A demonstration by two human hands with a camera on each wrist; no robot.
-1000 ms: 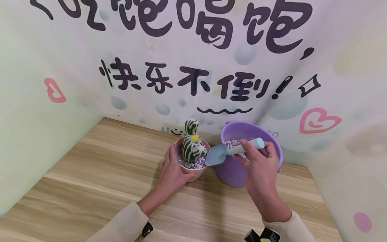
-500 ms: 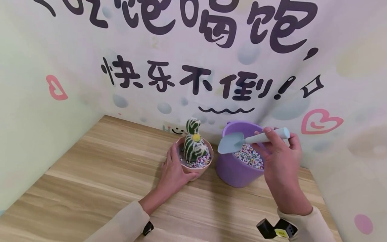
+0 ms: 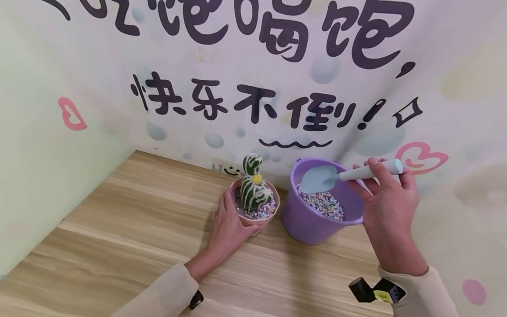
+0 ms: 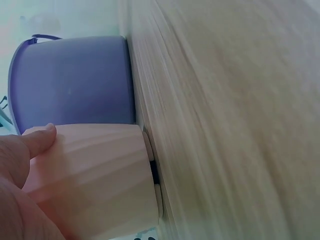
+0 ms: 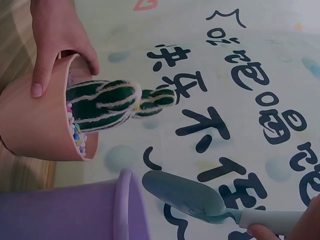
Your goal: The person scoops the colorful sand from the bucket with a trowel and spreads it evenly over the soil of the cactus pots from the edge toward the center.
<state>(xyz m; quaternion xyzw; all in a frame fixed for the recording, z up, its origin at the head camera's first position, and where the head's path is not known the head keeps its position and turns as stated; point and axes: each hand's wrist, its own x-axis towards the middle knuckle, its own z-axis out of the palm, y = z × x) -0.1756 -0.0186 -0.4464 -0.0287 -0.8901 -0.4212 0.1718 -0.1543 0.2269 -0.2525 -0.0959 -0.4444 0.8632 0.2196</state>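
Note:
My left hand [image 3: 227, 231] grips a pink flowerpot [image 4: 100, 180] by its side, thumb in front. A green cactus [image 3: 250, 200] with white fuzzy ridges and a yellow flower stands in the pot. Small coloured pebbles [image 3: 266, 212] lie around its base, mostly on the right side. In my right hand [image 3: 390, 215] is the handle of a light blue hand trowel [image 3: 318, 179]. The trowel's blade is over the mouth of a purple bucket [image 3: 310, 226], above more coloured pebbles [image 3: 325, 205]. No load shows on the blade in the right wrist view.
The pot and the bucket stand close together on a wooden tabletop [image 3: 130, 229]. Behind them hangs a pale backdrop [image 3: 222, 119] with dark lettering, and pale walls flank the table. A small black device [image 3: 380, 290] is strapped to my right wrist.
The trowel has moved right, from the pot's rim to over the bucket, with my right hand. My left hand keeps its hold on the pot.

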